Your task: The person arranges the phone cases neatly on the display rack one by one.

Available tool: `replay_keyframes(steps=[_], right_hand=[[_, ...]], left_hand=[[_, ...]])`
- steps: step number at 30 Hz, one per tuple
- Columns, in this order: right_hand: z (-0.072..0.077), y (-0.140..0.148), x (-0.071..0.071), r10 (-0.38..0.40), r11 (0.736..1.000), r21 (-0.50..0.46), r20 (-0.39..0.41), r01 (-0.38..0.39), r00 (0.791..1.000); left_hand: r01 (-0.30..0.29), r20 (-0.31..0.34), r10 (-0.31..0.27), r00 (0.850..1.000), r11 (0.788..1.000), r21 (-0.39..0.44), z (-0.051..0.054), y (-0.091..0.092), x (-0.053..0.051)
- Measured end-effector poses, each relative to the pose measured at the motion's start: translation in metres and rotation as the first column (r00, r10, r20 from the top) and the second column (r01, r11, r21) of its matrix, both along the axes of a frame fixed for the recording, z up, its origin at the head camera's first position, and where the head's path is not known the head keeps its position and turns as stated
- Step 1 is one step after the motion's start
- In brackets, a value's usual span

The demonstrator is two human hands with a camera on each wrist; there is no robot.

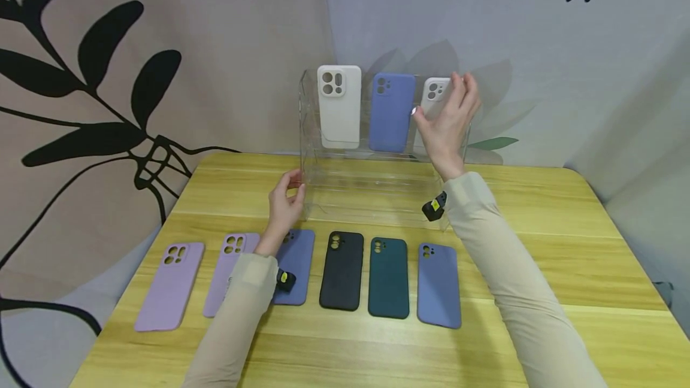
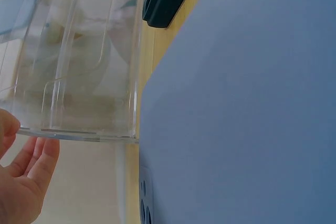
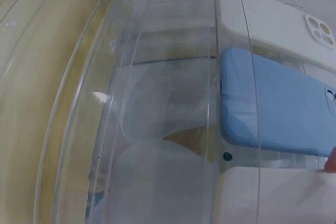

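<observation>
A clear acrylic display stand [image 1: 372,190] stands at the back of the table. My left hand [image 1: 286,203] pinches the edge of its left side panel, thumb on one face and fingers on the other in the left wrist view. On the upper tier a white phone case [image 1: 339,109] and a blue phone case [image 1: 392,112] lean upright. To their right, my right hand [image 1: 450,121] holds a smaller white phone case [image 1: 434,90] across its width. A fingertip [image 3: 331,162] touches that case's edge in the right wrist view; most of the hand is outside that view.
Along the table's front lie two lilac phone cases [image 1: 169,292], a blue one [image 1: 293,277] partly behind my left wrist, a black one [image 1: 341,274], a dark green one [image 1: 388,280] and another blue one [image 1: 439,289]. A patterned curtain [image 1: 242,47] hangs behind.
</observation>
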State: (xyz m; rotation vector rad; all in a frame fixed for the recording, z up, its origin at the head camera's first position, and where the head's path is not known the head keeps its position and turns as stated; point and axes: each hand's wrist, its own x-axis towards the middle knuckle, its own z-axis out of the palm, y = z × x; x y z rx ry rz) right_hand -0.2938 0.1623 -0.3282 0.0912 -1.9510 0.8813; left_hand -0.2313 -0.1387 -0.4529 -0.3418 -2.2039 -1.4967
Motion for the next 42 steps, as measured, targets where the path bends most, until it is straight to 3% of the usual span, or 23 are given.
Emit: replay_keyframes(steps=[8, 12, 17, 21, 27, 33, 35, 42], right_hand=[[0.000, 0.004, 0.005, 0.032, 0.999, 0.004, 0.039, -0.033, 0.999], [-0.001, 0.006, 0.011, 0.073, 0.997, 0.002, 0.017, -0.073, 0.997], [-0.001, 0.009, 0.019, 0.108, 0.994, -0.002, -0.016, -0.108, 0.994], [-0.004, 0.011, 0.028, 0.129, 0.991, -0.025, -0.018, -0.130, 0.991], [-0.007, 0.013, 0.045, 0.171, 0.984, -0.050, 0.045, -0.168, 0.984], [-0.014, 0.013, 0.062, 0.206, 0.978, 0.006, 0.049, -0.206, 0.977], [-0.017, 0.013, 0.067, 0.217, 0.976, 0.014, 0.056, -0.219, 0.974], [-0.031, 0.015, 0.087, 0.255, 0.967, -0.017, 0.114, -0.254, 0.960]], left_hand=[[-0.007, 0.008, 0.007, 1.000, 1.000, -0.012, 0.003, 0.000, 0.003], [-0.010, 0.022, 0.010, 1.000, 1.000, -0.012, 0.004, 0.001, 0.004], [-0.002, -0.012, 0.002, 1.000, 1.000, -0.006, 0.002, 0.001, 0.004], [0.007, -0.028, -0.007, 1.000, 1.000, 0.003, 0.002, 0.001, 0.004], [-0.004, -0.007, 0.004, 1.000, 1.000, -0.013, 0.003, 0.000, 0.005], [-0.007, -0.011, 0.007, 1.000, 1.000, -0.023, 0.002, 0.000, 0.004], [-0.005, -0.010, 0.005, 1.000, 1.000, -0.021, 0.004, 0.001, 0.005], [0.002, 0.006, -0.002, 1.000, 1.000, -0.031, 0.032, 0.009, 0.024]])
